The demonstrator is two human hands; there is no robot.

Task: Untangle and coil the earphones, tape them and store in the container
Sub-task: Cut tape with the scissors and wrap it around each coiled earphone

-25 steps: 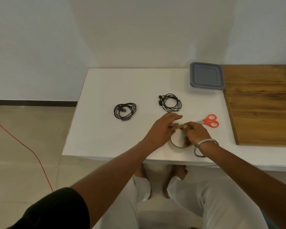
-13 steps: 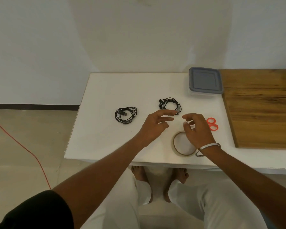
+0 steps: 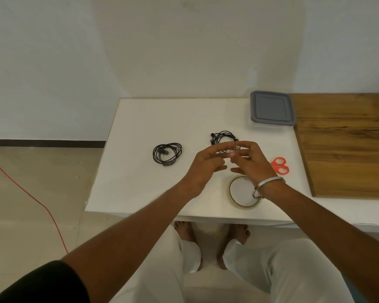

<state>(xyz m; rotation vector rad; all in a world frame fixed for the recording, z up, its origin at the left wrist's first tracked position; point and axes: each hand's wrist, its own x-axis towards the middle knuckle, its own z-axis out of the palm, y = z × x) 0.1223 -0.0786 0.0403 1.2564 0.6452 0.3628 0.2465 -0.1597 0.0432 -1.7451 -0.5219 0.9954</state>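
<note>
Two black coiled earphones lie on the white table [image 3: 136,184]: one coil [image 3: 167,153] to the left, the other [image 3: 222,136] just beyond my fingertips. My left hand [image 3: 206,165] and right hand [image 3: 252,162] hover above the table, fingers fairly straight, their tips meeting in front of the second coil. A small pale bit shows where the tips meet; I cannot tell if it is tape. The tape roll [image 3: 232,199] lies flat under my right wrist. The container [image 3: 271,111] with its grey lid on stands at the back right.
Orange-handled scissors [image 3: 279,166] lie right of my right hand. A wooden board [image 3: 348,145] covers the surface to the right. A red cable [image 3: 31,193] runs over the floor at the left. My knees and feet are below the table's front edge.
Both hands let go of the tape roll, which now lies flat, and rose toward the second coil. Their fingertips have come together. The view tilted slightly.
</note>
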